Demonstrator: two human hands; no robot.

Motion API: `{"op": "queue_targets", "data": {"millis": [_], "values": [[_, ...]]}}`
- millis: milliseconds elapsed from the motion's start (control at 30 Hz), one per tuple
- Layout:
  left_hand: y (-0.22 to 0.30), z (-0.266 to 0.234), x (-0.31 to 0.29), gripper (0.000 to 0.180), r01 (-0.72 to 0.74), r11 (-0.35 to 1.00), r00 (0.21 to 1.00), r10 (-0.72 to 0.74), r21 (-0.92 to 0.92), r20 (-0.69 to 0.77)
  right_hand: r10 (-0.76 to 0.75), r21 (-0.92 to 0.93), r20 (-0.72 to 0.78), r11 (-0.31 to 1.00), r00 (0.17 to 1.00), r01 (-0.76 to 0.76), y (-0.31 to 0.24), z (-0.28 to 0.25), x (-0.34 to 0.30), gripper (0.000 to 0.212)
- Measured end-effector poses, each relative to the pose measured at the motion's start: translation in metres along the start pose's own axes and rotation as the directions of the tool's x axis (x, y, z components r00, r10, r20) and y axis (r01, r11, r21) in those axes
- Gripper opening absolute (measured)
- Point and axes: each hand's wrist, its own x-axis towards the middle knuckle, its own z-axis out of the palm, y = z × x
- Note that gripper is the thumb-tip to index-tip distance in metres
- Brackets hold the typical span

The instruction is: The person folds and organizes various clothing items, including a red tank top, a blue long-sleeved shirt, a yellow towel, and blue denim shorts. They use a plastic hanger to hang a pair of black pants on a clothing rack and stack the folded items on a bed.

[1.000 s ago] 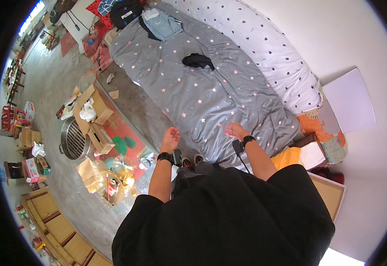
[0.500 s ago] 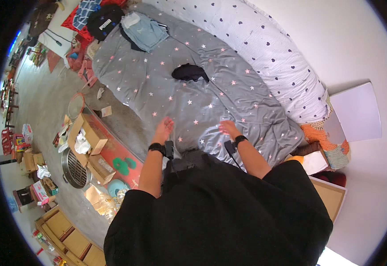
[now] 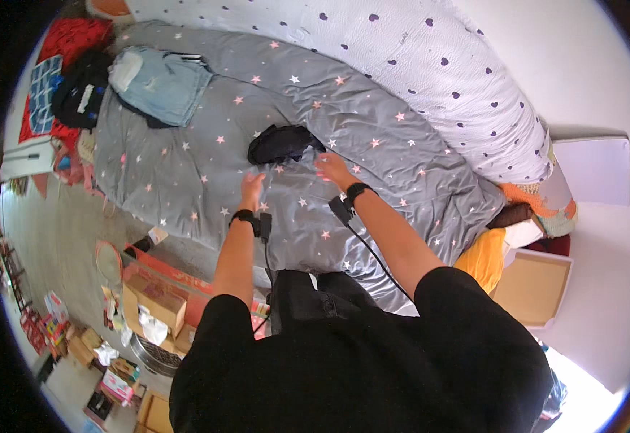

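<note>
A crumpled black cloth item (image 3: 282, 144), its exact kind unclear, lies on the grey star-patterned bedding (image 3: 300, 224). My left hand (image 3: 252, 190) hovers just short of its near left side, fingers apart and nothing in them. Close by its right end is my right hand (image 3: 335, 170), fingers loosely spread and somewhat blurred. Whether the right fingertips touch the cloth I cannot tell. Black bands with small dark boxes and cables are strapped to both wrists.
Light blue denim (image 3: 167, 86) and a black garment (image 3: 82, 90) lie at the bed's far left. A white heart-patterned cover (image 3: 416, 65) lines the wall side. Yellow cloth (image 3: 482, 260) and a shallow box (image 3: 535, 285) sit at right. Cardboard boxes (image 3: 154, 303) stand on the left floor.
Both my hands have reached forward over the bed, from near its front edge to beside the black cloth. The view has shifted, and the cloth appears lower and further left.
</note>
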Motion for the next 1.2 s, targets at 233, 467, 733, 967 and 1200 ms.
{"op": "queue_targets", "data": {"millis": [233, 467, 733, 967, 1200], "values": [[0.04, -0.014, 0.102, 0.06, 0.223, 0.974, 0.956, -0.211, -0.04, 0.203, 0.159, -0.003, -0.172, 0.987, 0.972, -0.162, -0.039, 0.043, 0.076, 0.054], [0.073, -0.008, 0.054, 0.041, -0.035, 0.999, 0.886, 0.036, -0.01, 0.462, -0.237, -0.329, -0.356, 0.937, 0.904, 0.116, -0.024, 0.063, 0.082, 0.037], [0.11, 0.063, -0.072, 0.048, -0.438, 0.878, 0.723, 0.217, 0.192, 0.656, -0.131, 0.193, -0.653, 0.924, 0.746, 0.331, 0.034, -0.01, -0.051, 0.029], [0.064, 0.196, -0.17, 0.039, -0.515, 0.855, 0.359, 0.15, 0.061, 0.921, 0.081, 0.348, -0.838, 0.841, 0.54, 0.414, 0.108, -0.092, -0.235, 0.023], [-0.034, 0.36, -0.319, 0.036, -0.677, 0.733, 0.087, -0.016, 0.071, 0.996, 0.236, 0.332, -0.943, 0.708, 0.234, 0.623, 0.243, -0.181, -0.374, 0.018]]}}
